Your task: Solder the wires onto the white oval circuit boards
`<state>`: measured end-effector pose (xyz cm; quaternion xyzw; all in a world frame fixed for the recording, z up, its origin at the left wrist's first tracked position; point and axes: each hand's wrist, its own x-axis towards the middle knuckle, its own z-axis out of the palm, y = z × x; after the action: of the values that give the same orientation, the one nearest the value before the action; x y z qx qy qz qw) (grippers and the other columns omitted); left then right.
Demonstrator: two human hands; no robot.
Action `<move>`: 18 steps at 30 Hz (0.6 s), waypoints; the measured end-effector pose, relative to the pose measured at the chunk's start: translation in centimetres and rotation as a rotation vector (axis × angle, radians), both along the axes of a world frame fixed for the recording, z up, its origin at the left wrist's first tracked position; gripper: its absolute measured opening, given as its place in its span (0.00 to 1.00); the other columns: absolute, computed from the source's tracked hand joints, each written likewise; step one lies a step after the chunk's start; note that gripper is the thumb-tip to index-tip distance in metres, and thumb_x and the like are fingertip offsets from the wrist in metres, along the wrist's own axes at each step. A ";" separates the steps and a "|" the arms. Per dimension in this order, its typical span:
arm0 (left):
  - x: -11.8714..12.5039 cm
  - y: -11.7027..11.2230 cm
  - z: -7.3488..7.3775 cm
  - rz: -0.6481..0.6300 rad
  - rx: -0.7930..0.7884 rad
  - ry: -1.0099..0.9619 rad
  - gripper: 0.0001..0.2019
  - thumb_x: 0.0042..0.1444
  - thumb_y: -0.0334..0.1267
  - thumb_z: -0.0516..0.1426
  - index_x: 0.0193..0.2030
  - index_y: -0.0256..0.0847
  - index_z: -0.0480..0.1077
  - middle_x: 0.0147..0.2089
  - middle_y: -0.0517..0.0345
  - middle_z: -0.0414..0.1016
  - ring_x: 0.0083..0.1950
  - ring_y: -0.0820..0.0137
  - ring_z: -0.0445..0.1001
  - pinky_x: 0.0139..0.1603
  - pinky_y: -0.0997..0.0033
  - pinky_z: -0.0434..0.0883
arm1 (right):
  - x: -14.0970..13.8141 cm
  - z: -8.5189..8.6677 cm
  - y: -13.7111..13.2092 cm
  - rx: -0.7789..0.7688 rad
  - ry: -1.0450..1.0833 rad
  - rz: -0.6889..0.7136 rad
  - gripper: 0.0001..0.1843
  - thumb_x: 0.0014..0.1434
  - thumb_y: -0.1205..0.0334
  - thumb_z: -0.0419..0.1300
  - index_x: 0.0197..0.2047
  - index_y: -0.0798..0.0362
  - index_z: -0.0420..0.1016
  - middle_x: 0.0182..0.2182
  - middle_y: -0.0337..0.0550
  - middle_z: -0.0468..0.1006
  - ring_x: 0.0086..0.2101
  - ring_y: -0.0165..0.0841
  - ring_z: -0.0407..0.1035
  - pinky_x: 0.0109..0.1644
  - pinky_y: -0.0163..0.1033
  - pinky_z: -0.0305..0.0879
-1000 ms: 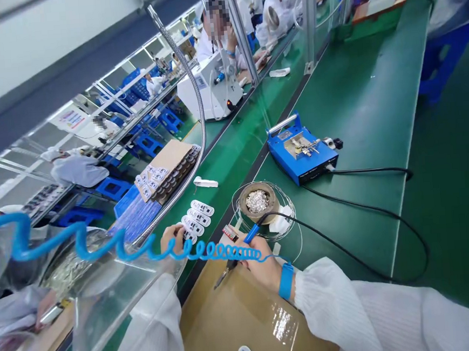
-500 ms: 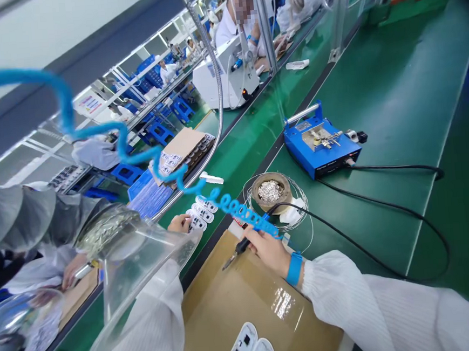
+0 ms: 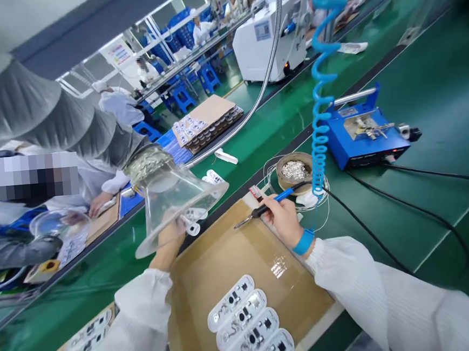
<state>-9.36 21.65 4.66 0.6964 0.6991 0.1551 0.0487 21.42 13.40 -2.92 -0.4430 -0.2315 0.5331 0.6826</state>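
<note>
Head view: the right hand [image 3: 284,221] sat right of centre, grip closed round the soldering iron [image 3: 264,210]. The tip pointed left over the cardboard sheet [image 3: 209,269]; contact could not be told. Same hold as a second earlier.

The left hand [image 3: 167,241] was centre-left, seen through the clear hood [image 3: 171,196]. Its grip pinched a white board [image 3: 192,222] at the sheet's upper edge.

Change: a second earlier that hand was reaching among the pieces laid out beyond the sheet. It had since come back with one. Judged: the piece was fetched and brought near the iron, with tip and board apart.

Four more boards [image 3: 250,325] lay in a row, lower centre of the frame. A tip-cleaner pot [image 3: 294,168] and a blue station [image 3: 361,138] stood upper right on the green bench [image 3: 421,74].
</note>
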 end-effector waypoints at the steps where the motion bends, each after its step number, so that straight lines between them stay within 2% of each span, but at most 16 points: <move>1: -0.2 -2.0 0.0 0.031 -0.011 0.023 0.07 0.71 0.38 0.57 0.43 0.39 0.76 0.46 0.50 0.82 0.50 0.57 0.81 0.52 0.58 0.76 | 0.0 -0.1 0.0 -0.001 0.001 -0.002 0.14 0.55 0.51 0.67 0.25 0.51 0.77 0.15 0.35 0.70 0.19 0.28 0.62 0.21 0.34 0.54; 4: 0.1 -8.1 -0.6 0.118 -0.056 0.058 0.07 0.66 0.35 0.56 0.37 0.43 0.72 0.37 0.50 0.82 0.42 0.55 0.81 0.44 0.60 0.71 | 0.0 -0.3 -0.1 -0.005 0.014 -0.010 0.14 0.55 0.51 0.67 0.26 0.52 0.78 0.15 0.35 0.70 0.18 0.28 0.62 0.20 0.34 0.54; 8: 2.3 -13.8 -2.4 0.184 -0.105 0.037 0.08 0.67 0.38 0.54 0.37 0.45 0.72 0.37 0.49 0.83 0.41 0.53 0.82 0.41 0.60 0.70 | 0.1 -0.4 -0.4 -0.013 0.026 -0.025 0.14 0.53 0.51 0.68 0.26 0.52 0.79 0.16 0.36 0.71 0.17 0.26 0.62 0.19 0.32 0.55; 11: 3.8 -16.2 -2.9 0.195 -0.148 -0.012 0.10 0.68 0.41 0.53 0.37 0.46 0.73 0.37 0.49 0.84 0.40 0.53 0.83 0.40 0.61 0.71 | 0.3 -0.3 -0.7 -0.020 0.024 -0.038 0.13 0.53 0.52 0.68 0.27 0.53 0.80 0.16 0.36 0.71 0.17 0.26 0.63 0.19 0.31 0.54; 13: 4.4 -17.3 -2.6 0.174 -0.189 -0.051 0.10 0.66 0.42 0.54 0.36 0.46 0.75 0.37 0.50 0.85 0.39 0.54 0.83 0.38 0.61 0.72 | 0.3 -0.3 -0.9 -0.023 0.025 -0.048 0.12 0.53 0.53 0.67 0.27 0.53 0.80 0.17 0.37 0.71 0.17 0.26 0.63 0.19 0.31 0.55; 16: 4.4 -18.5 -1.4 0.113 -0.249 -0.100 0.11 0.64 0.45 0.56 0.36 0.48 0.78 0.35 0.53 0.86 0.37 0.55 0.84 0.38 0.61 0.73 | 0.3 -0.2 -1.0 -0.027 0.031 -0.060 0.12 0.53 0.53 0.67 0.27 0.53 0.80 0.16 0.37 0.72 0.17 0.26 0.63 0.19 0.31 0.55; 18: 3.8 -18.2 -0.3 0.079 -0.240 -0.086 0.13 0.64 0.48 0.56 0.35 0.48 0.80 0.33 0.54 0.85 0.35 0.55 0.84 0.37 0.61 0.73 | 0.3 -0.2 -1.0 -0.028 0.035 -0.062 0.13 0.53 0.53 0.67 0.27 0.54 0.80 0.16 0.37 0.71 0.17 0.26 0.63 0.18 0.31 0.55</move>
<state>-5.59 3.41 4.33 0.6499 0.7369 0.1019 0.1555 21.70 12.38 -3.14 -0.4500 -0.1982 0.5224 0.6966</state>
